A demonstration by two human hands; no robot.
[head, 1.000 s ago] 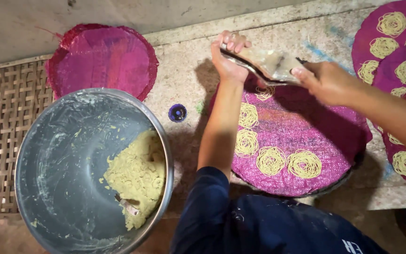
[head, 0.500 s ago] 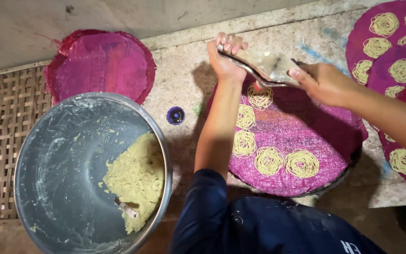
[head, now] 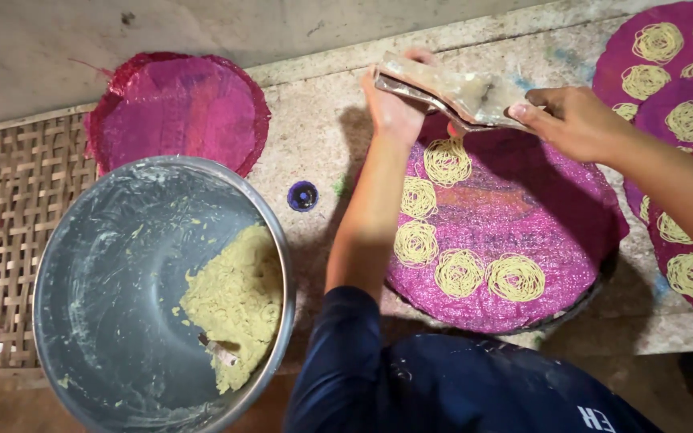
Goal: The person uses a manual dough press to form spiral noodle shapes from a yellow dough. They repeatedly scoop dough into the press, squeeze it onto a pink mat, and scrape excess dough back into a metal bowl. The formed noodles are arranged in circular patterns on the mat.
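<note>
Both hands (head: 475, 104) clamped on press (head: 451, 92), one per handle, above far edge of mat (head: 523, 232). Five noodle coils (head: 459, 273) on mat. Squeeze handles evenly, circle steadily, keep coils apart. Bowl (head: 106, 273), dough (head: 238, 301) left of mat.

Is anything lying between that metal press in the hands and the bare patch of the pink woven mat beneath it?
Nothing visible: the dough-smeared metal press hangs over the round pink woven mat; the yellow noodle coils lie along its left and lower part.
</note>
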